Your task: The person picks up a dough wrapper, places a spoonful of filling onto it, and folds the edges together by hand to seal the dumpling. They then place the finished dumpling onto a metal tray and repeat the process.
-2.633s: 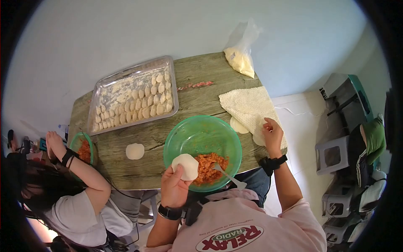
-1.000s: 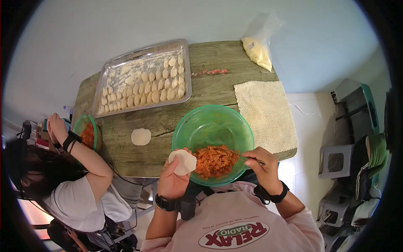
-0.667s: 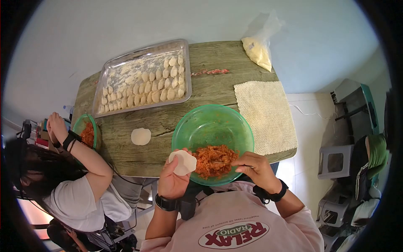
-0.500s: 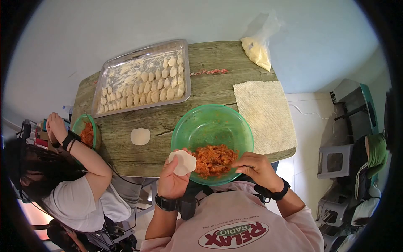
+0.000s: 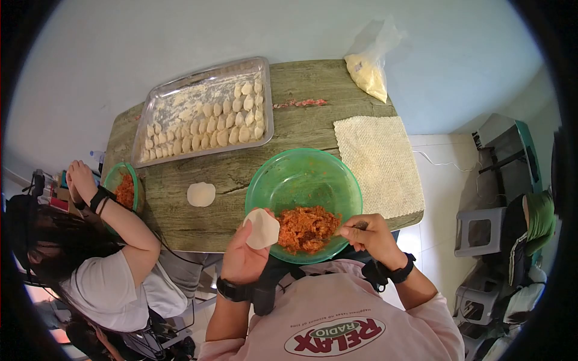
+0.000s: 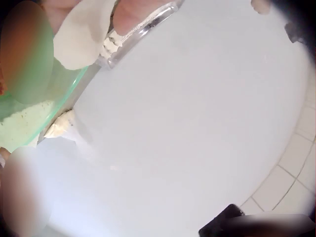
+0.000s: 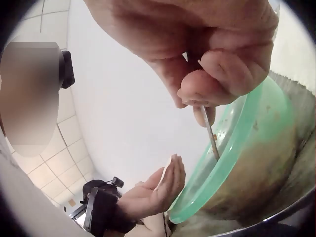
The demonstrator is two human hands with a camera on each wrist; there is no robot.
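Observation:
My left hand holds a round white dumpling wrapper at the near left rim of a green bowl, the thumb against it. In the left wrist view the pale wrapper hangs beside the bowl. My right hand grips a spoon by its handle, over the bowl's right rim. The spoon's lower end dips into orange-red filling heaped in the near part of the bowl. In the right wrist view, fingers and thumb pinch the thin metal handle.
A metal tray with rows of dumplings stands at the back left. One wrapper lies left of the bowl. A cream cloth covers the right side, with a bag of yellowish powder behind. Another person sits left by a smaller bowl.
My right hand has left the cloth, which now lies flat over the wrappers, and has taken the spoon from the bowl's rim. It has worked the spoon into the filling. The left hand keeps its wrapper.

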